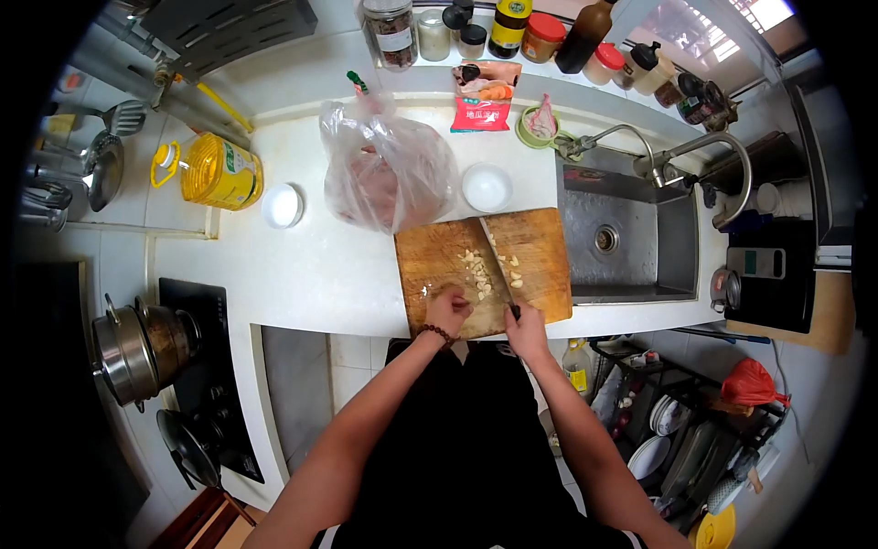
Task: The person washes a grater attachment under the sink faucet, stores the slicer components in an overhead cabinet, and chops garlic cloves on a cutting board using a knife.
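My right hand (525, 331) is wrapped round the handle of a knife (497, 263), whose blade rests over a wooden cutting board (541, 240) and points away from me. Pale chopped pieces (478, 272) lie on the board, most of them left of the blade and a few to its right. Near the board's front left edge, my left hand (448, 309) has its fingers curled together beside the pieces; what they hold, if anything, is too small to make out. A beaded bracelet circles the left wrist.
Behind the board are a plastic bag of meat (389, 178), a white bowl (487, 188) and a red packet (482, 114). Another white bowl (283, 206) and an oil jug (219, 171) stand left. The sink (608, 240) is right, a stove (197, 302) far left.
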Demonstrator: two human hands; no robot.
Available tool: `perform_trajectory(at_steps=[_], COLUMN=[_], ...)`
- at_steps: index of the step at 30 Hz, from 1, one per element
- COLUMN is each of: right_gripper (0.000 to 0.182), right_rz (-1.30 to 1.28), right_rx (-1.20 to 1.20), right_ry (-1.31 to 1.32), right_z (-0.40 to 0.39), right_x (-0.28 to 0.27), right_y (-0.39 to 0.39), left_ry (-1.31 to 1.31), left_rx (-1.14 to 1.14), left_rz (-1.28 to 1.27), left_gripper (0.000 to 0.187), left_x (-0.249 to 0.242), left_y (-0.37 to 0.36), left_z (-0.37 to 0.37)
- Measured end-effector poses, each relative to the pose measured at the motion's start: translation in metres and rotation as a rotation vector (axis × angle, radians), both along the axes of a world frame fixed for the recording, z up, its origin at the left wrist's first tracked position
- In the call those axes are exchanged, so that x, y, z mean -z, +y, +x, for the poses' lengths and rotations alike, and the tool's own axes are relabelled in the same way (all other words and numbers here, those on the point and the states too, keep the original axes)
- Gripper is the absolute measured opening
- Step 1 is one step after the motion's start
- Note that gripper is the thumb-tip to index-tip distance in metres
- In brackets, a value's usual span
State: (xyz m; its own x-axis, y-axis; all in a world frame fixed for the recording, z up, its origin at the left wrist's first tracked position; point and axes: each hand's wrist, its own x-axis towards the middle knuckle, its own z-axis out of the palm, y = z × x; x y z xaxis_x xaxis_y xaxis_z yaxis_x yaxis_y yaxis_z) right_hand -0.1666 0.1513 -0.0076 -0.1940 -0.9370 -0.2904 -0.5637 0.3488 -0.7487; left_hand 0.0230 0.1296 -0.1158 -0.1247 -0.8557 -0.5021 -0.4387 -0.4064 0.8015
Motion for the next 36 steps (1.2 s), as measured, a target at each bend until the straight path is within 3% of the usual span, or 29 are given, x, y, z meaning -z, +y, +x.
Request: perform_trajectory(at_steps=[11,13,14,16,23,26,36], right_gripper=[0.019,0.022,0.022,0.020,0.022,0.027,0.024], right_rz=[0.126,-0.139,-0.142,0.141,0.121,-0.053,-0.019], right_rx=[0.081,0.042,0.041,0.066,0.069,0.035,0.039], right_ry=[0.105,0.138,0.140,0.069,0.058,0.143,0.040], right_z=[-0.030,-0.032,-0.037,-0.038,-0.047,-0.045,-0.060], right_x=[0.055,0.061,0.061,0.032,0.042,0.064,0.042], right_y=[-0.002,-0.001,0.000,-0.005,-0.004,-0.004,-0.004], left_ry=[0.265,0.324,0.326,0.329,0.271,0.314,0.398], left_rx=[-0.131,-0.186,-0.187,-0.230,-0.282,-0.306,-0.407], left_rz=[0.154,0.172,0.169,0.200,0.248,0.282,0.340], left_gripper=[0.039,0.038,0.038,0.038,0.038,0.038,0.038], left_x=[0.033,0.032,0.031,0.030,0.014,0.013,0.022], left_y=[-0.001,-0.004,-0.005,-0.004,-0.004,-0.007,-0.002], left_z=[-0.046,-0.051,-0.053,-0.054,-0.060,-0.062,-0.075])
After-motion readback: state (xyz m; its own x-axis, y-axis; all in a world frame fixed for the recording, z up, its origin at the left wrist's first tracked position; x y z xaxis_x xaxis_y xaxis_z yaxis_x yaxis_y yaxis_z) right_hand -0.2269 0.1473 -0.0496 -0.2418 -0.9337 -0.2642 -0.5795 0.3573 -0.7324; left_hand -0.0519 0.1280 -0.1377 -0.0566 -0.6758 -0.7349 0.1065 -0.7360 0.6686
